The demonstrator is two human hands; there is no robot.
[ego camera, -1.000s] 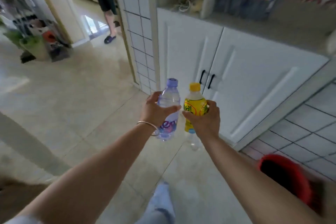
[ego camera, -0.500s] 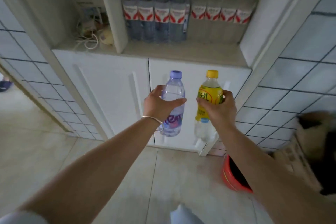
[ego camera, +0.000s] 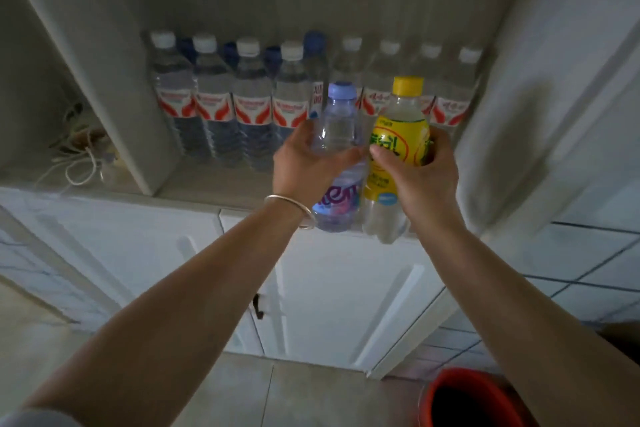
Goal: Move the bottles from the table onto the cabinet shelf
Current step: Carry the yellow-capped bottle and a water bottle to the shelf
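Observation:
My left hand grips a clear bottle with a purple cap and purple label. My right hand grips a bottle with a yellow cap and yellow label. Both bottles are upright and side by side, held in the air in front of the cabinet shelf, with their bottoms about level with its front edge. Several water bottles with red-and-white labels stand in a row at the back of the shelf.
A vertical divider splits the shelf; the left bay holds a tangle of white cord. White cabinet doors lie below. A red bucket stands on the floor at lower right, by a tiled wall.
I have stepped closer to the cabinet and both hands have lifted the bottles from door height up to the shelf opening. The bottles now sit closer together.

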